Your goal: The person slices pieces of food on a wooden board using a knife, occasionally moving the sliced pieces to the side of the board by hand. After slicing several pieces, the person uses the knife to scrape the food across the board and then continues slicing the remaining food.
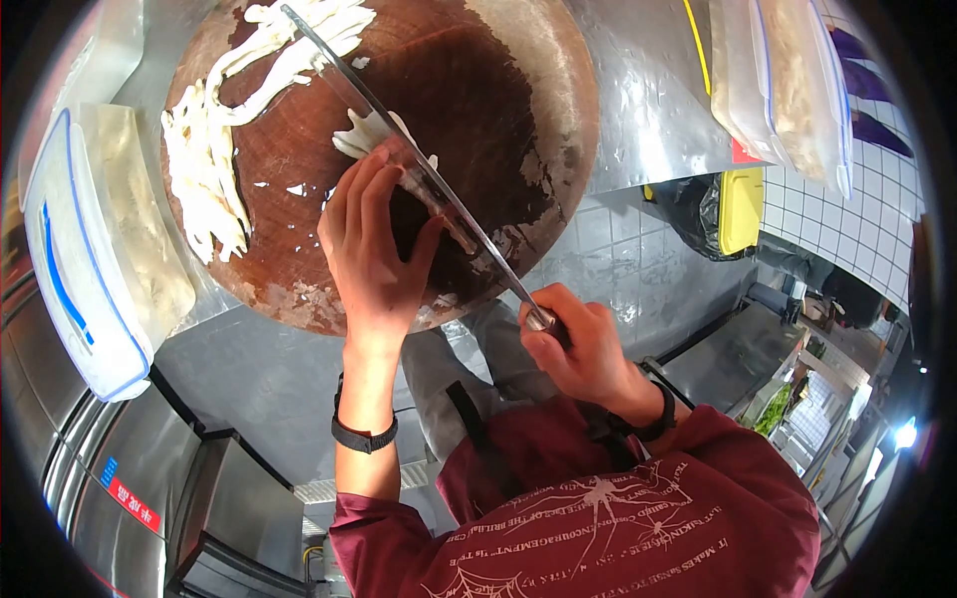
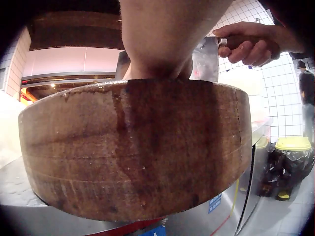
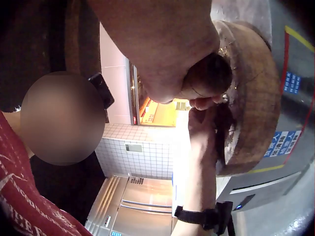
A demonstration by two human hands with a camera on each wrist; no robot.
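Note:
The right hand (image 1: pixel 578 344) (image 2: pixel 251 49) grips the handle of a wide-bladed knife (image 1: pixel 364 92) (image 2: pixel 205 60), whose blade slants across a round wooden chopping block (image 1: pixel 478 90) (image 2: pixel 138 152). Against the blade, the left hand (image 1: pixel 374 239) (image 3: pixel 201 125) holds a small bunch of white food (image 1: pixel 359 137) with bent fingertips; the thumb is spread towards the near part of the blade. Long white strips (image 1: pixel 204 169) lie in a pile along the block's left and far sides. In the right wrist view, the dark round knife handle (image 3: pixel 211 73) shows within the right hand's grip.
Clear blue-rimmed containers (image 1: pixel 90 259) stand left of the block, and more (image 1: pixel 788 90) at the far right. A metal counter (image 1: pixel 638 90) surrounds the block. A yellow-lidded bin (image 1: pixel 740 211) (image 2: pixel 293 143) with a black bag stands on the right. Small white scraps dot the block.

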